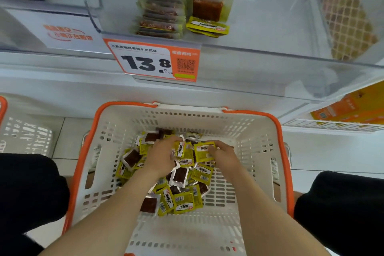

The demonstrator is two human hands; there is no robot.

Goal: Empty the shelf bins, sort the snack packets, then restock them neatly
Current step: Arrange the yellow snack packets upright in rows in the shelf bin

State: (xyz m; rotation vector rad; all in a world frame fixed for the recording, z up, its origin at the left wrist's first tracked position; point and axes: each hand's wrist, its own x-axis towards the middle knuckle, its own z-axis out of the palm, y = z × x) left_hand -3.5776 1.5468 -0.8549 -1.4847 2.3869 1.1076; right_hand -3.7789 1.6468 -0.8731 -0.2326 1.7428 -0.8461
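A: Where do things stand?

B: Most of the snack packets (pixel 182 174) lie in a loose heap on the floor of the white basket (pixel 259 131) with the orange rim, some face up, some showing the clear window. Two neat rows (pixel 180 6) already stand in the clear shelf bin (pixel 270 33) above the price tag (pixel 151 61), so I judge this to be the sorting step, with restocking partly done.

A: And the hands?

B: Both are down in the heap. The left hand (pixel 161 155) is curled over packets near the top of the pile, fingers closed around a few. The right hand (pixel 223 153) pinches a yellow packet (pixel 204 150) by its edge. Neither is spread wide.

A: How should this gathering be done well?

B: Square the packets as they are collected: turn each the same way up, printed end to one side, and stack them against the palm so the edges line up. A small, even stack will probably slot into the bin beside the existing rows without fanning out.

A: Anything to watch?

B: The foil looks slippery, so an overfull grip may shed packets back into the basket. Keep the bundle modest, and press it flat between both hands before lifting.
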